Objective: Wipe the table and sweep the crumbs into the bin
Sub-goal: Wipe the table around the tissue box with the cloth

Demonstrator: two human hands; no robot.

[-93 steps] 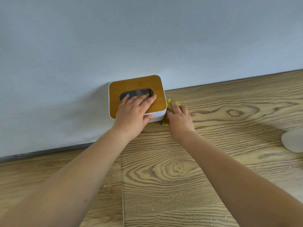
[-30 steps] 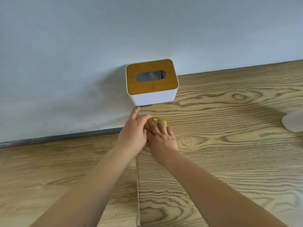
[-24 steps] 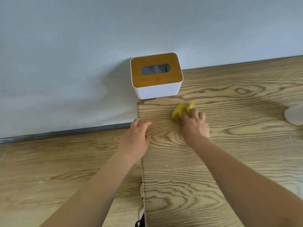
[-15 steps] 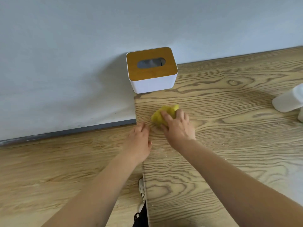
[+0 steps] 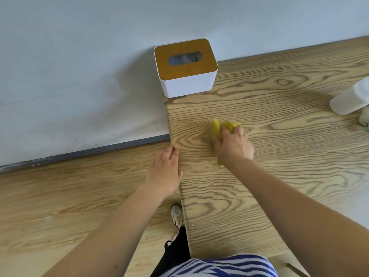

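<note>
The fingers [image 5: 229, 130] of the right hand [image 5: 232, 145] are curled around a bunched yellow cloth [image 5: 218, 126], which is clamped against the tabletop. The fingers [image 5: 169, 154] of the left hand [image 5: 164, 172] are held straight and close together, laid flat at the left edge of the table, with nothing gripped.

The pale wall [image 5: 79, 66] is seen behind the tissue box, filling the upper part of the view. The wooden floor [image 5: 60, 196] is spread to the left of and below the tissue box. The wood-grain table [image 5: 279, 156] is set with its far left corner under the tissue box, and a few small pale crumbs [image 5: 266, 94] are scattered on it to the right of the box. The tissue box [image 5: 185, 67], white with a brown wooden lid and an oval slot, is stood on that corner, against the wall. A white container [image 5: 349, 98] is seen well to the right of the tissue box, at the picture's edge, partly cut off. The right hand and the cloth are placed in front of the tissue box, slightly to its right, apart from it. The left hand is placed in front of the box too, nearer the person. A shoe [image 5: 176, 215] is seen on the floor further in front, just beside the table edge.
</note>
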